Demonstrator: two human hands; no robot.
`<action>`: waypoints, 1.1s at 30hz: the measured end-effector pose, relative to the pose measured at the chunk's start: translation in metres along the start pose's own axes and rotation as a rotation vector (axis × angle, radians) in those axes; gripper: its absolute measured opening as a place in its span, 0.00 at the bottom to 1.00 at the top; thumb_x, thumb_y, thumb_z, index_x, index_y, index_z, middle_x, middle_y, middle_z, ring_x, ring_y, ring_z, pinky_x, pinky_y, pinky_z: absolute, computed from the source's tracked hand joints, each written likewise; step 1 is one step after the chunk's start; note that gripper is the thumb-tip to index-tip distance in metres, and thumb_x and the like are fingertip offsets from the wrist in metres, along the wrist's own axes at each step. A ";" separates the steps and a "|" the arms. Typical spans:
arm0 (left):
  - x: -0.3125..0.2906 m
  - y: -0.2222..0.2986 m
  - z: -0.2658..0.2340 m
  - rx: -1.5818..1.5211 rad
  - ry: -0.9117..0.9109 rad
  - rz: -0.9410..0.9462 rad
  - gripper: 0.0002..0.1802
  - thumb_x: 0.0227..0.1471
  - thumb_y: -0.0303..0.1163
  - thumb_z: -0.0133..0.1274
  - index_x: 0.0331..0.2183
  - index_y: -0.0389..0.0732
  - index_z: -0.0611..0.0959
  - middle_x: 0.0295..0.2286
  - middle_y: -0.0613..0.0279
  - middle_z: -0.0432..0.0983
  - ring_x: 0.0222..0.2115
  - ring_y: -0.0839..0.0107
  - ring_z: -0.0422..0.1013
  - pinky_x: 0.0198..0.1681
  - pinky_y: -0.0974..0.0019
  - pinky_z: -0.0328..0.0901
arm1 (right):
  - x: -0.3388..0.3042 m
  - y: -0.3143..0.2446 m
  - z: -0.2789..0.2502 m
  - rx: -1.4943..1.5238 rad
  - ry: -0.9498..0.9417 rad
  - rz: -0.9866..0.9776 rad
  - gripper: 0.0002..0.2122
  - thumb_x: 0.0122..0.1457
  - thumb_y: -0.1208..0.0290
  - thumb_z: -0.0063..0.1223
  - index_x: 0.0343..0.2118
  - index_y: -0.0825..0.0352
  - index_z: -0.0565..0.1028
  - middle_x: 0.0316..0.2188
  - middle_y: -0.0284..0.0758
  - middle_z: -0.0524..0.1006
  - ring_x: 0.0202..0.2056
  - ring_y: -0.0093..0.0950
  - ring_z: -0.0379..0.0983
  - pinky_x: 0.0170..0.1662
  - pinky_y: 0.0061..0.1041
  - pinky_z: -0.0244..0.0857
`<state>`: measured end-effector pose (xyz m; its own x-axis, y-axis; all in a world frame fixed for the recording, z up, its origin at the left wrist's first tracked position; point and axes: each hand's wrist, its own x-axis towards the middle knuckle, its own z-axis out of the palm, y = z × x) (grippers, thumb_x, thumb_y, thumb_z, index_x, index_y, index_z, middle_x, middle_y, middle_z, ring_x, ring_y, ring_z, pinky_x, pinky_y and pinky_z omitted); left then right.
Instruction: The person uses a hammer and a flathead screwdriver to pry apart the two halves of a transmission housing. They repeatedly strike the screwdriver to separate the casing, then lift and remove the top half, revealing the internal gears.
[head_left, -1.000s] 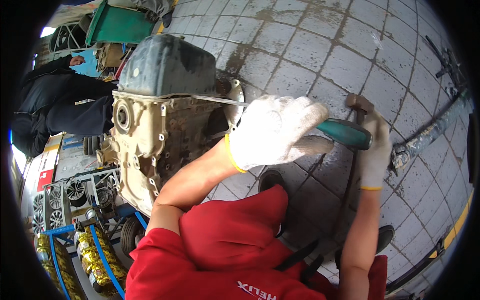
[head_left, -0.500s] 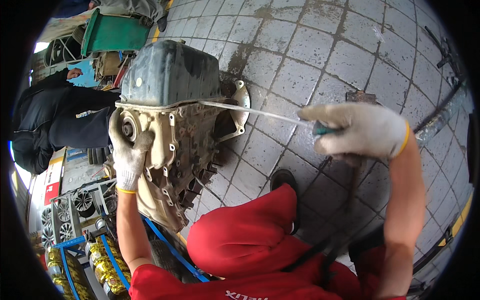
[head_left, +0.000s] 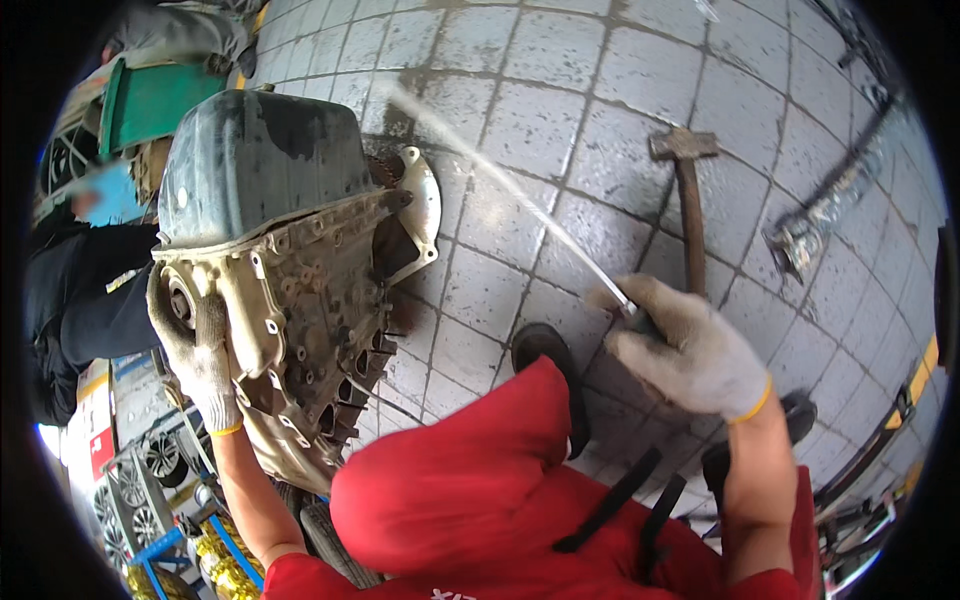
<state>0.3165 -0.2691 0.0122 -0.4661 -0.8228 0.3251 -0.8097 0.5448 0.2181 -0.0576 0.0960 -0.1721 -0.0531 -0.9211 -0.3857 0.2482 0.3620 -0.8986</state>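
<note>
**Across the centre of the frame: screwdriver [head_left: 552,222] clear of the engine [head_left: 318,285]**

The blade, blurred by motion, slants from the right hand [head_left: 695,355] at centre right toward the upper left, its far end showing against the tiled floor [head_left: 500,290] beyond the dark pan [head_left: 265,160]. Half a second earlier that end met the seam beneath the pan; now it appears apart from it. Judged from this position, no prying force is acting on the seam at present, and the pan still sits on the engine.

The right hand's grip is closed around the screwdriver's handle, which is mostly hidden by the glove; it lies lower in the frame than before. The left hand [head_left: 197,355], at left, remains spread over the engine's end face beside the round wheel [head_left: 180,297], its thumb and fingers apart and bracing rather than clasping, as far as can be judged.

Compared with the earlier frame, the engine appears farther left. The hammer [head_left: 692,215], at upper right, shows more of its handle, which passes behind the right hand; contact there cannot be told. The pale metal plate [head_left: 424,205] keeps its place beside the engine.
</note>
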 end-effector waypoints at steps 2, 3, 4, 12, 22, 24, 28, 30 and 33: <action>0.000 0.011 0.002 -0.029 0.006 -0.032 0.46 0.66 0.33 0.68 0.76 0.33 0.66 0.72 0.43 0.66 0.73 0.54 0.64 0.78 0.54 0.57 | -0.006 -0.012 -0.008 -0.214 -0.007 -0.137 0.22 0.69 0.71 0.67 0.63 0.67 0.77 0.26 0.36 0.79 0.29 0.33 0.83 0.35 0.37 0.75; 0.000 0.011 0.003 -0.027 0.011 -0.018 0.46 0.66 0.34 0.69 0.76 0.33 0.66 0.72 0.43 0.66 0.72 0.55 0.64 0.78 0.54 0.57 | -0.010 -0.020 -0.007 -0.272 0.017 -0.146 0.21 0.68 0.70 0.69 0.62 0.67 0.77 0.27 0.39 0.80 0.31 0.36 0.84 0.36 0.38 0.75; -0.001 0.010 0.003 -0.025 0.016 -0.008 0.46 0.66 0.34 0.69 0.76 0.33 0.67 0.72 0.43 0.66 0.72 0.55 0.65 0.78 0.54 0.57 | -0.014 -0.027 -0.006 -0.332 0.039 -0.154 0.21 0.67 0.70 0.71 0.60 0.67 0.77 0.28 0.42 0.80 0.33 0.40 0.85 0.38 0.40 0.75; -0.005 0.040 0.010 -0.049 0.046 0.012 0.47 0.59 0.32 0.73 0.73 0.35 0.71 0.68 0.47 0.71 0.69 0.56 0.68 0.76 0.55 0.59 | -0.021 -0.081 -0.033 -0.495 -0.034 -0.214 0.20 0.63 0.73 0.71 0.57 0.69 0.80 0.31 0.42 0.83 0.33 0.40 0.86 0.39 0.38 0.77; -0.011 0.059 -0.005 -0.254 0.027 -0.145 0.41 0.64 0.28 0.58 0.75 0.35 0.67 0.66 0.40 0.73 0.67 0.52 0.73 0.74 0.52 0.65 | -0.015 -0.200 -0.027 -0.871 0.141 -0.303 0.30 0.53 0.81 0.71 0.61 0.65 0.75 0.34 0.42 0.85 0.32 0.42 0.87 0.39 0.34 0.79; -0.010 0.061 -0.011 -0.101 0.118 -0.156 0.45 0.58 0.37 0.67 0.72 0.32 0.72 0.61 0.32 0.78 0.61 0.44 0.79 0.68 0.52 0.72 | -0.013 -0.230 -0.018 -0.844 0.108 -0.380 0.30 0.51 0.82 0.69 0.60 0.65 0.76 0.37 0.43 0.85 0.34 0.43 0.86 0.40 0.35 0.79; -0.002 0.050 -0.015 -0.005 0.126 0.024 0.44 0.58 0.43 0.68 0.67 0.27 0.74 0.60 0.30 0.78 0.54 0.38 0.80 0.59 0.44 0.74 | -0.005 -0.309 0.012 -0.840 0.002 -0.492 0.31 0.45 0.87 0.63 0.58 0.66 0.79 0.50 0.50 0.81 0.47 0.47 0.83 0.49 0.40 0.79; -0.003 0.043 -0.013 0.100 0.135 0.069 0.45 0.57 0.46 0.70 0.66 0.28 0.75 0.61 0.28 0.75 0.57 0.35 0.76 0.63 0.41 0.70 | 0.001 -0.353 0.031 -0.837 -0.084 -0.535 0.29 0.44 0.88 0.62 0.54 0.67 0.81 0.54 0.52 0.79 0.52 0.49 0.82 0.53 0.41 0.78; 0.003 0.050 -0.029 0.030 0.089 0.048 0.46 0.56 0.42 0.68 0.68 0.28 0.73 0.64 0.26 0.71 0.63 0.30 0.70 0.70 0.36 0.62 | 0.009 -0.417 0.064 -0.745 -0.202 -0.526 0.22 0.45 0.88 0.62 0.47 0.68 0.83 0.54 0.52 0.79 0.50 0.46 0.83 0.52 0.41 0.80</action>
<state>0.2850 -0.2399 0.0506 -0.4723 -0.7774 0.4154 -0.7981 0.5772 0.1728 -0.1001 -0.0725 0.2122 0.2039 -0.9749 0.0899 -0.4485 -0.1746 -0.8766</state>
